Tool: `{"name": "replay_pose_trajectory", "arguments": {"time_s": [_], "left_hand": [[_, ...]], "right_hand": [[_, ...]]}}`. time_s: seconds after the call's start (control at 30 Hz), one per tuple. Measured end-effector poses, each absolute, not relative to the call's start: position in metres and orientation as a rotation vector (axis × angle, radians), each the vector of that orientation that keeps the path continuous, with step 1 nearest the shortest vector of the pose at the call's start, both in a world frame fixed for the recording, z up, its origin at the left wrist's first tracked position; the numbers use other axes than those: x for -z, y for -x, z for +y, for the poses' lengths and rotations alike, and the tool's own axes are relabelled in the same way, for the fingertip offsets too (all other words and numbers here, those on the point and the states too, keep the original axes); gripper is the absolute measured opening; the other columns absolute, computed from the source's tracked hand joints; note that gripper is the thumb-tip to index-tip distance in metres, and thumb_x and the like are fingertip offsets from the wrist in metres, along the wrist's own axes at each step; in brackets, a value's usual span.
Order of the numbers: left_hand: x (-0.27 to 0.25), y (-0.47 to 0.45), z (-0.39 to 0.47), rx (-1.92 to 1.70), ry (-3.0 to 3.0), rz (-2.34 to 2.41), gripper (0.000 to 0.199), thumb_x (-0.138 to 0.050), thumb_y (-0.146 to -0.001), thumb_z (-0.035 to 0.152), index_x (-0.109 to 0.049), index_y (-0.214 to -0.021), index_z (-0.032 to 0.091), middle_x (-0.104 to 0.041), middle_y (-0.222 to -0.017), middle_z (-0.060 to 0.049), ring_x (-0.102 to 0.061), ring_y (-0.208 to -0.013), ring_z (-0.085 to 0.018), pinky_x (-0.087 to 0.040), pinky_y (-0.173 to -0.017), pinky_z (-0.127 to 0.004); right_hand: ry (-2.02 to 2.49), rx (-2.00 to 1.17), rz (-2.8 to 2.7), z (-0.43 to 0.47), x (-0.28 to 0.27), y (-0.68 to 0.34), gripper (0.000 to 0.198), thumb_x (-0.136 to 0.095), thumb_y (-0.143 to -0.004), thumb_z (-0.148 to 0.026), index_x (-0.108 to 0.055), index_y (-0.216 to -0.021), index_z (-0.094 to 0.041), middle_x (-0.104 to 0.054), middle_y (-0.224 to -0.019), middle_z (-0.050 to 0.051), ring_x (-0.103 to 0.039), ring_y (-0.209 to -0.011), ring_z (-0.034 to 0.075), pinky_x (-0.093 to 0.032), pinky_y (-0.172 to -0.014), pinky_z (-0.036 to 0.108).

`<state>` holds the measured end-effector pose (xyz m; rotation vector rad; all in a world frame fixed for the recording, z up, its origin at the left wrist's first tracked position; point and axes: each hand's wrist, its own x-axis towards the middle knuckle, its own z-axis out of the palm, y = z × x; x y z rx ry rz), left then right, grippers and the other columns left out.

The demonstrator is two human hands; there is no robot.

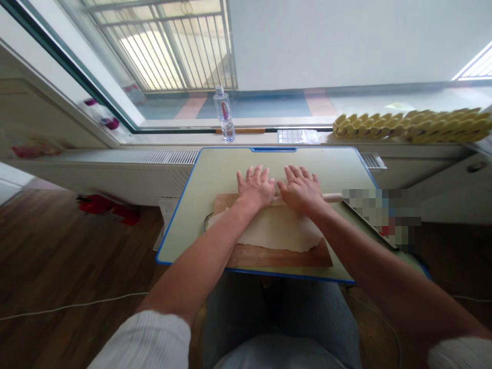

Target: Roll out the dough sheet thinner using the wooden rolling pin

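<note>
A sheet of pale rolled dough (279,229) lies on a wooden board (282,258), covering most of it. Across the dough's far edge runs a wooden rolling pin (332,198), its right end sticking out past my right hand. My left hand (257,187) rests palm down over the pin, with its fingers stretched forward and apart. Beside it, my right hand (302,188) presses on the pin the same way, fingers spread and not wrapped round it. My hands and forearms hide the pin's left part and some of the dough.
The board lies on a light folding table (326,164) with a blue rim. A blurred-out flat object (369,215) sits at the right side. Along the windowsill stand a clear bottle (225,115) and a yellow folded item (411,125). A white cable (73,306) crosses the floor.
</note>
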<state>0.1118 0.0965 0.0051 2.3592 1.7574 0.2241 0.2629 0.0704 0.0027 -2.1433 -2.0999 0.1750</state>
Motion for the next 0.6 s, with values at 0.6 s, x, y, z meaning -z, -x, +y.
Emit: {"name": "replay_pose_trajectory", "arguments": {"time_s": [0.6], "left_hand": [[0.005,-0.089,-0.021,-0.428,-2.586,1.589,0.057,-0.030,-0.109,0.040,-0.049,-0.159,0.021,-0.047,-0.168,-0.008,-0.037,-0.158,-0.028,-0.020,-0.132,-0.063]], "right_hand": [[2.019,0.167,-2.185,-0.063,0.002,-0.252,0.058,-0.027,-0.111,-0.041,-0.057,-0.154,-0.015,-0.049,-0.165,0.011,-0.037,-0.155,0.036,-0.030,-0.123,0.060]]}}
